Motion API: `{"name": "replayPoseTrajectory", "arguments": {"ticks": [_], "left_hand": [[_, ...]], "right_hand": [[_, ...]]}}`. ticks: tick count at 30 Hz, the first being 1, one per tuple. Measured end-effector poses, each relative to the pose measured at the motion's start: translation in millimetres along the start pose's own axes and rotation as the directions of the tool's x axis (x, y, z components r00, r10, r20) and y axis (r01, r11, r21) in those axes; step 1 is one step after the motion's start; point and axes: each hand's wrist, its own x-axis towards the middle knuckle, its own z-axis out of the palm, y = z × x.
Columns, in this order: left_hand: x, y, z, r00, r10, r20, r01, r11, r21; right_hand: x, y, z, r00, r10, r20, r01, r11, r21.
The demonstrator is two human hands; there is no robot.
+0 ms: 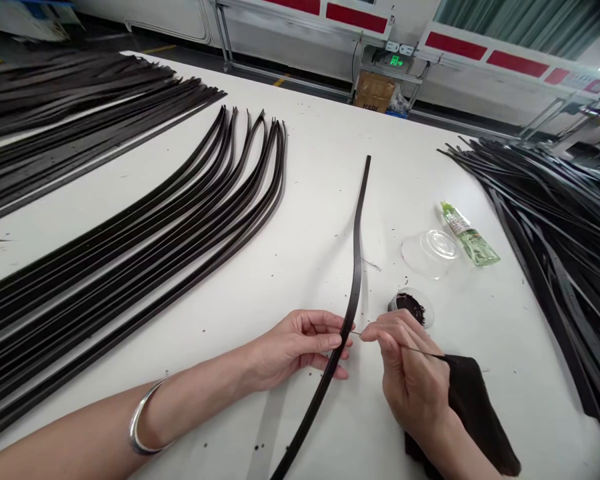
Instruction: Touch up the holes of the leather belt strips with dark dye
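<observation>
Head view: clamped in left hand (pixel 300 347), between thumb and fingers: narrow black strap (pixel 356 267). Pinched in right hand (pixel 413 367), just right of strap: thin rod (pixel 423 351), tip at strap's edge. Beyond right hand: round tub (pixel 429 312) of dark paste (pixel 411 307), then clear lid (pixel 433 252), green tube (pixel 470 235).

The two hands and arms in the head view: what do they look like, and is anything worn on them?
Both the left hand and right hand are human and ungloved, and no sleeves show. A shiny, silver-coloured bangle circles the left forearm.
</observation>
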Motion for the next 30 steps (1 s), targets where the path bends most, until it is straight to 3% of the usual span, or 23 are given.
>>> {"name": "replayPoseTrajectory", "arguments": {"ticks": [4,9,20,30], "left_hand": [[0.0,0.1,0.4,1.0,-0.003,0.002,0.003,1.0,0.0],[0.1,-1.2,-0.9,1.0,-0.003,-0.004,0.003,1.0,-0.001],[0.4,-0.9,-0.4,1.0,0.001,-0.001,-0.001,1.0,0.0],[0.4,-1.5,-0.4,1.0,0.0,-0.005,0.0,1.0,0.01]], "right_hand": [[1.1,-0.2,-0.2,0.999,-0.048,0.007,0.048,0.998,0.027],[-1.0,0.4,-0.2,1.0,-0.001,0.0,0.001,1.0,0.009],[-5.2,-0.2,0.9,0.999,-0.012,0.046,0.01,0.999,0.031],[-5.5,0.1,0.6,1.0,-0.004,0.019,0.004,1.0,0.024]]}}
